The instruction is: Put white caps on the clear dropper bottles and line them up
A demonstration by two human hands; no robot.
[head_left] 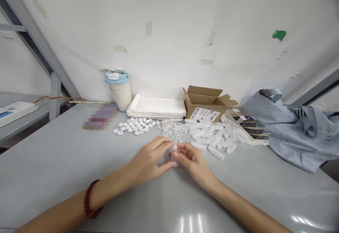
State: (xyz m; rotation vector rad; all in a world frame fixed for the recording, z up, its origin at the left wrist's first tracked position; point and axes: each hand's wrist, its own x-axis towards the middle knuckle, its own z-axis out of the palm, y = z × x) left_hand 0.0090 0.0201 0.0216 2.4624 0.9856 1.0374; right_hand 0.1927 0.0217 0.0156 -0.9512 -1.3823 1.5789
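A small translucent plastic bottle (174,158) stands upright between both hands, just above or on the table. My left hand (151,159) spans it from the left, with fingertips at its neck and thumb low on its side. From the right, my right hand (192,159) pinches the bottle's body between thumb and fingers. Something thin and white rises from the neck; the fingers partly hide it. Behind the hands lie a heap of thin white tubes (170,128), several white caps (136,125) to the left and several more clear bottles (212,139) to the right.
At the back of the grey table (79,158) stand a lidded cup (120,93), a stack of white sheets (159,106) and an open cardboard box (203,105). A blurred-out flat object (101,116) lies left. Blue cloth (288,130) and a packet (250,128) lie right.
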